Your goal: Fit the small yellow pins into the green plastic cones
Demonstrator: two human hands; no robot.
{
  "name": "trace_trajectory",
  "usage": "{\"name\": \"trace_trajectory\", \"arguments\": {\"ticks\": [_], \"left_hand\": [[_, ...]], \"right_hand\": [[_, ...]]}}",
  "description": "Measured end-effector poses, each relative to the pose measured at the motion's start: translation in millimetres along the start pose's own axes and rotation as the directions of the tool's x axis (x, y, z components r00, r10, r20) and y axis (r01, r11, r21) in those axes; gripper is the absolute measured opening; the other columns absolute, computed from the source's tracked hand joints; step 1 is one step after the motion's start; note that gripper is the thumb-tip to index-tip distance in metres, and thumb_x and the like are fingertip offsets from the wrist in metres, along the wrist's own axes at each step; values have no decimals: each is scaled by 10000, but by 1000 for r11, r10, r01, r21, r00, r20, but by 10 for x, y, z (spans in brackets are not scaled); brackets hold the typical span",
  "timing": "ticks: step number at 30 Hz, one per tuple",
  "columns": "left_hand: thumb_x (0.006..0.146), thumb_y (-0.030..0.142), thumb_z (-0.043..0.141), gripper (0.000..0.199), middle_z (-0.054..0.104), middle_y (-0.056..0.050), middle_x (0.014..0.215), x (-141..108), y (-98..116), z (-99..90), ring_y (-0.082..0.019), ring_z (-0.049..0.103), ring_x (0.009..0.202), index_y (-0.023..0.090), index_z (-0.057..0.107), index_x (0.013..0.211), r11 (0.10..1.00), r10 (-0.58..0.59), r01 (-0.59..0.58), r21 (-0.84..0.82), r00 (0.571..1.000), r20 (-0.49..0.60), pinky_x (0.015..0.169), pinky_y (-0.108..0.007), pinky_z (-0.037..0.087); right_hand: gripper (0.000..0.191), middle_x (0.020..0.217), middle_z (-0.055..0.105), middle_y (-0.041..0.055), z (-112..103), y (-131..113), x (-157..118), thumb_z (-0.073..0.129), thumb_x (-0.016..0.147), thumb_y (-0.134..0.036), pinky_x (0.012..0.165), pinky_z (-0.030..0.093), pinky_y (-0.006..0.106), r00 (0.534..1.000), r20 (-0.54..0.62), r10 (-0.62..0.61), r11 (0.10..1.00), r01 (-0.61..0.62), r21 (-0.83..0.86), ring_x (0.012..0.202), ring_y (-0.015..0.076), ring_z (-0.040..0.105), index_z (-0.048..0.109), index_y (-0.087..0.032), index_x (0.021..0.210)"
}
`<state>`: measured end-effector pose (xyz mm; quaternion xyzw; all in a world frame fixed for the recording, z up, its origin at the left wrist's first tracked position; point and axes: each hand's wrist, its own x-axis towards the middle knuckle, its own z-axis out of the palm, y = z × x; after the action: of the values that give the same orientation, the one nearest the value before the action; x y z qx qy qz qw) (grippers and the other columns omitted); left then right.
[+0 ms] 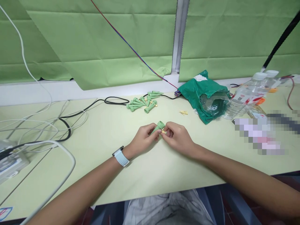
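My left hand (142, 139) is shut on a green plastic tapered tube (158, 126), holding it at a slant. My right hand (177, 137) meets it at the fingertips and pinches a small yellow plastic piece (163, 132) near the tube's narrow end. Whether the two parts touch is hidden by my fingers. Beyond my hands lies a heap of several similar green tapered tubes (142, 104). Some tiny yellow pieces (183, 112) lie to its right on the pale green table (112, 175).
A crumpled green plastic bag (206, 98) and clear water bottles (248, 93) stand at the back right, beside a pixelated patch (259, 132). Black and white cables (63, 125) run across the left side, near a power strip (11, 161). Green curtains (105, 40) hang behind.
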<state>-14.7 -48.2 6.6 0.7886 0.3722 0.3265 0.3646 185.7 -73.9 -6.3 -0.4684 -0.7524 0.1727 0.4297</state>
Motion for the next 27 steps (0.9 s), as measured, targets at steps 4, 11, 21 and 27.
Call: {"name": "trace_trajectory", "arguments": {"ticks": [4,11,21,27], "left_hand": [[1024,460,540,362,618,-1,734,3,8,3,-140,514,676,186,562,788,998,7,-8,-61,1000,-20,650,-272,383],[992,508,583,407,618,-6,702,1,9,8,-151,562,675,190,536,741,996,-23,22,-84,1000,-13,630,-271,396],[988,495,600,406,589,4,678,27,25,-6,-138,567,654,192,512,734,989,-39,31,-147,998,-51,610,-267,387],[954,518,645,435,556,14,664,28,20,5,-149,611,656,194,487,711,981,-55,44,-188,997,-55,602,-267,401]], "right_hand": [[203,738,639,-6,-14,-24,23,589,970,-309,594,354,276,992,115,52,992,-65,110,619,139,505,615,-217,792],[218,645,583,-19,-6,-33,15,692,882,-291,585,375,272,997,20,76,984,-79,160,604,136,517,584,-214,708],[344,772,695,21,-33,-20,42,506,1024,-409,641,448,281,971,208,115,923,-182,339,687,153,580,711,-202,841],[239,820,692,14,-8,9,57,745,871,-436,665,485,271,979,101,175,907,-200,371,752,162,621,677,-209,907]]}}
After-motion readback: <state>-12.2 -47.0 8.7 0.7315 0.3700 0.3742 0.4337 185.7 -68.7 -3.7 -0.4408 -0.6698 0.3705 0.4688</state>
